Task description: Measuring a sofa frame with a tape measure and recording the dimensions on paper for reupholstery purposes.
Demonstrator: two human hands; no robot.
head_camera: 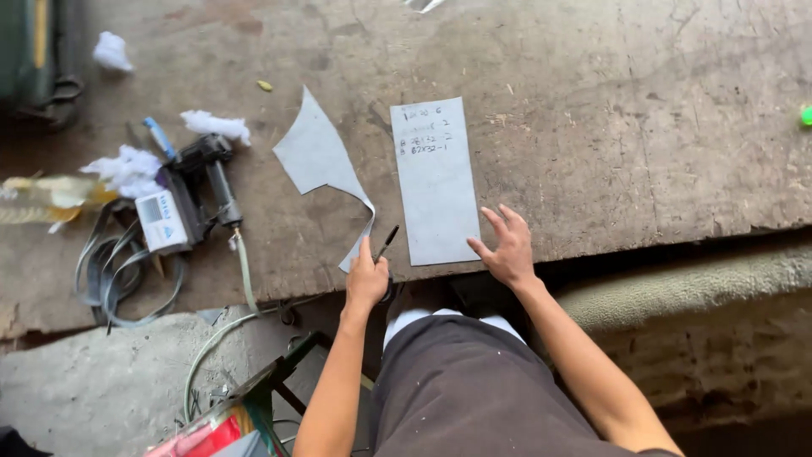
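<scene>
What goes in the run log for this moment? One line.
left hand: holds scissors | right hand: open, on grey sheet edge | offcut beside

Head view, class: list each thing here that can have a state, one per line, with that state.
Left hand: closed around black scissors, blades shut, tips on the bench.
Right hand: open, fingers spread, fingertips at the grey rectangular card.
Grey rectangular card: lying flat, handwritten side up.
Curved grey offcut: flat, a thin strip trailing toward the left hand.
Black staple gun: lying on its side, hose attached.
</scene>
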